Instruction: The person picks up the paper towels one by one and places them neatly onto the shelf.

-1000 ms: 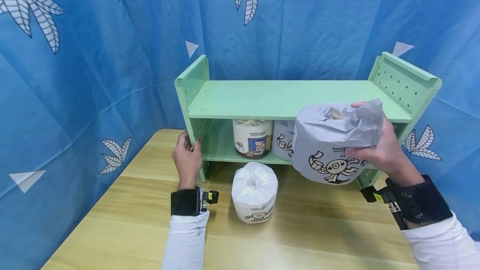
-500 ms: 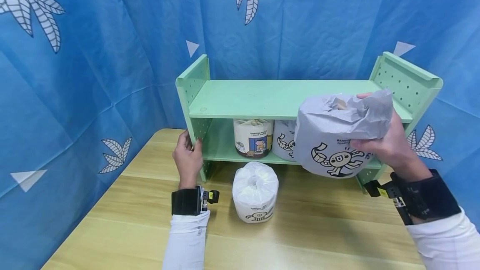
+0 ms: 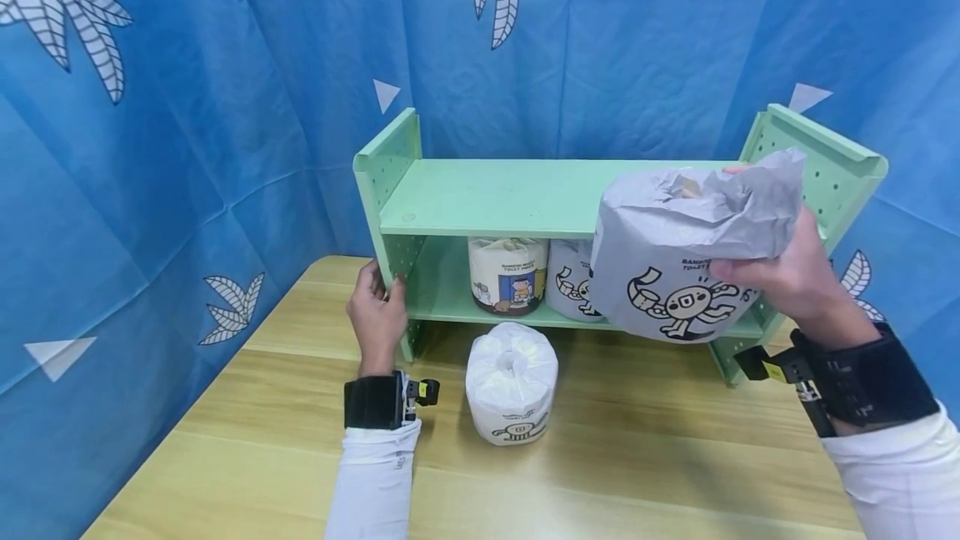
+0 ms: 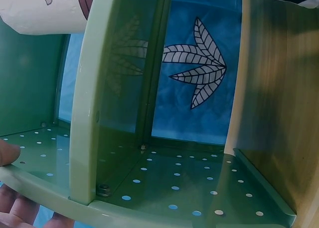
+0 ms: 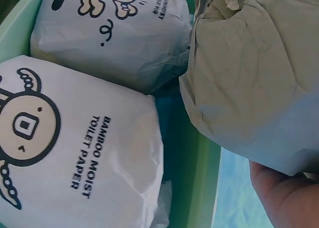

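Low in the middle of the head view, a white wrapped roll (image 3: pixel 511 382) stands on the wooden desk (image 3: pixel 600 457), between the two forearms and touched by neither. Just above and left of it, the left hand (image 3: pixel 377 317) curls its fingers round the front edge of the green shelf (image 3: pixel 525 198) at its left side panel; the left wrist view shows fingertips (image 4: pixel 9 153) pressed against the perforated panel. At the right of the frame, the right hand (image 3: pixel 787 273) grips a grey wrapped roll (image 3: pixel 686 257) with a cartoon figure printed on it, held in the air in front of the shelf's right end, fingers behind its crumpled top and thumb on its front. Further back, on the lower shelf board, stand a roll with a coloured label (image 3: pixel 507 275) and, just beside it, another cartoon-printed roll (image 3: pixel 570 280). A blue leaf-patterned curtain (image 3: pixel 225 65) hangs behind.
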A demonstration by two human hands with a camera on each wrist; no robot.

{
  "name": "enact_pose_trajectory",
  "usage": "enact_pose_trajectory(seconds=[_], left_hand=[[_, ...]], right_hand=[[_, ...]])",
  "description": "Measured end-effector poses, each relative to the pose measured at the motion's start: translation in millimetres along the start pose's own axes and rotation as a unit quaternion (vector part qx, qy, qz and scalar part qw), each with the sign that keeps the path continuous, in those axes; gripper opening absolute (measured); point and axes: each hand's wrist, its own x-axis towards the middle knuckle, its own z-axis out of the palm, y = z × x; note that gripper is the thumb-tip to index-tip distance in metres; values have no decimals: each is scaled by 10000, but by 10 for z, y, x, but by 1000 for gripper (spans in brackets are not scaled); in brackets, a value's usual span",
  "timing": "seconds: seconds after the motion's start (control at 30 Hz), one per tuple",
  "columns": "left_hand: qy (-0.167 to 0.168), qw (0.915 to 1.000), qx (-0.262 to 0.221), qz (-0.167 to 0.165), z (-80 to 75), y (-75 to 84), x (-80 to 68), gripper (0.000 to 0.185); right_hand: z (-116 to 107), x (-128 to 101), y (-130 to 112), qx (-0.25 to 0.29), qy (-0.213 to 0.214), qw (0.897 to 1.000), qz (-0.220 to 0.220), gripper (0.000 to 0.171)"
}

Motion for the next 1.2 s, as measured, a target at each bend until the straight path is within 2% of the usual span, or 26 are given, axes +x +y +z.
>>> enact_pose_trajectory(seconds=[0.17,0.4,0.67,0.97,1.2], left_hand=[[7,10000,-40,0,-1,8,-2,35],[54,10000,-7,39,2,-3,9,34],[72,10000,-19,25,4,-3,-4,34],[68,10000,13,-28,20,-12,-4,37],[33,9999,100,-120,7,-4,-10,37]], right_hand=[[11,34,-39,9,-64,10000,-60,75],[47,92,-103,38,132,9999,-84,76],[51,194,-162,-12,139,9999,-76,67],[-32,320,-114,265,-138,9990,-322,52],[-28,387,-142,-3,-49,9998,-196,45]])
